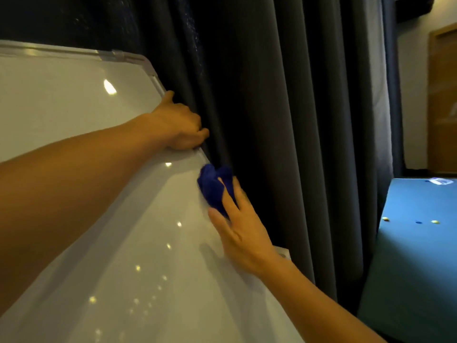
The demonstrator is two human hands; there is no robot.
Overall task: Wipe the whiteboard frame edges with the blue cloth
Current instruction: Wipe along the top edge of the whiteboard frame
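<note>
A large whiteboard (74, 100) with a silver frame (154, 76) fills the left of the view, tilted. My left hand (179, 125) grips its right frame edge, fingers curled round behind it. Just below, my right hand (241, 226) presses a bunched blue cloth (212, 186) against the same right edge, with straight fingers laid over the cloth and the thumb on the board face. The frame under the cloth is hidden.
Dark blue curtains (284, 120) hang right behind the board's edge. A blue table (408, 256) with a few small bits on it stands at the right. A wooden door (442, 95) is at the far right.
</note>
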